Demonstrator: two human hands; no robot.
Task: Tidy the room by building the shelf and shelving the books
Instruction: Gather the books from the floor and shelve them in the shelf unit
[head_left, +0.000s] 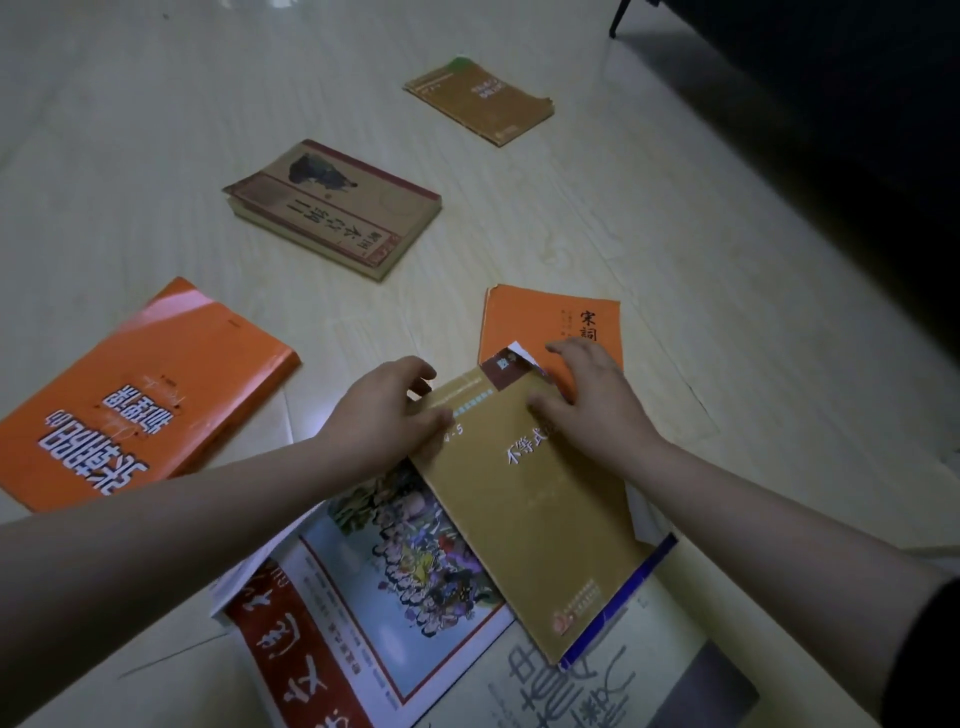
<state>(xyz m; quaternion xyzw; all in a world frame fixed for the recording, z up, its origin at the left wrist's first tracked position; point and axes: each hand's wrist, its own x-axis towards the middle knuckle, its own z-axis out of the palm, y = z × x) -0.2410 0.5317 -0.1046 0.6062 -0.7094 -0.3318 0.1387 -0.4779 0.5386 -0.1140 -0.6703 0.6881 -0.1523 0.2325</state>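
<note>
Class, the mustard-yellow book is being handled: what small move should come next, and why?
Probably slide the mustard-yellow book square onto the illustrated book beneath it. It lies askew on that pile, its far corner over the small orange book; the left grip holds its far-left edge and the right grip rests on its far corner, so both seem placed to straighten it.

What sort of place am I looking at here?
Likely a room at home: a thick tan book, a large glossy orange book and others lie scattered on the pale plank floor, with a dark furniture leg beyond.
</note>
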